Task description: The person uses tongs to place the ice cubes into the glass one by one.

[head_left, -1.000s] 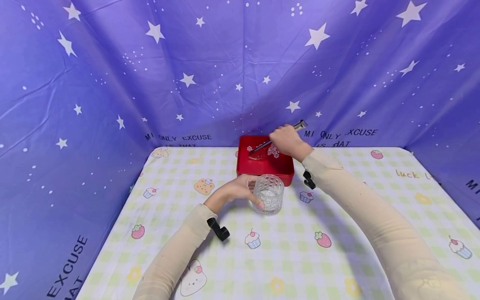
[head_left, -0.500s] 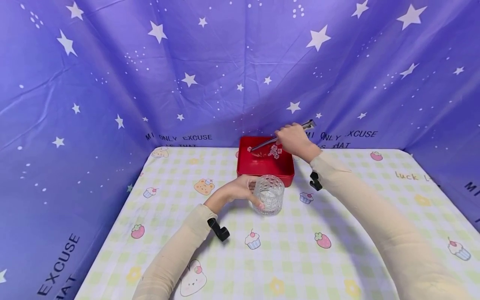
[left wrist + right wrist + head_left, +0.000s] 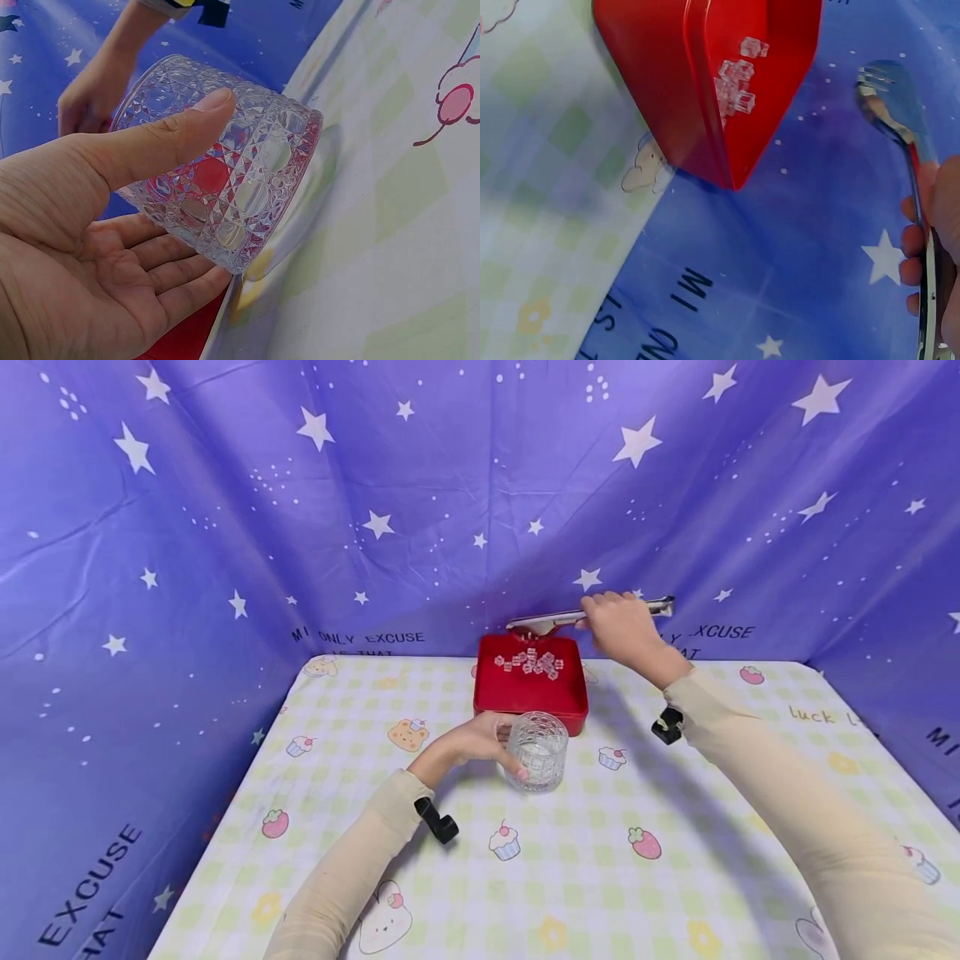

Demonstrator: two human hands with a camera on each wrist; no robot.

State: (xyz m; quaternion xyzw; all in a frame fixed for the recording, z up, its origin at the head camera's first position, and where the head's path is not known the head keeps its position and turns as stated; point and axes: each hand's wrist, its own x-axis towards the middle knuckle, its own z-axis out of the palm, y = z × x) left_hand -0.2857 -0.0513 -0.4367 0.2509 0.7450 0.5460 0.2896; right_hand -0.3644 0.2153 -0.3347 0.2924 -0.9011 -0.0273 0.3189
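1. Hands, general disposition: the left hand (image 3: 480, 739) grasps a patterned clear glass (image 3: 542, 760), thumb along the near wall and fingers on the opposite side; the right hand (image 3: 618, 625) is clenched around metal tongs (image 3: 558, 618).

2. Glass: upright on the cloth-covered counter (image 3: 570, 860), just in front of a red box (image 3: 513, 697); its cut pattern obscures any contents.

3. Box and cubes: small clear cubes (image 3: 534, 662) lie heaped toward the far side of the open box.

4. Step in hand (judged): working the tongs over the box while steadying the glass. In the right wrist view the tips stand apart from the box; whether they pinch a cube cannot be told.

5. Next move (judged): any further work among the cubes calls for lowering the tips inside the walls, with a firm grip on slippery pieces.

6. Surroundings and obstacles: a starry curtain (image 3: 420, 460) rises close behind the box, limiting reach; the raised rim and the glass flank the near side. Black straps (image 3: 437, 820) encircle both beige sleeves (image 3: 360, 860).
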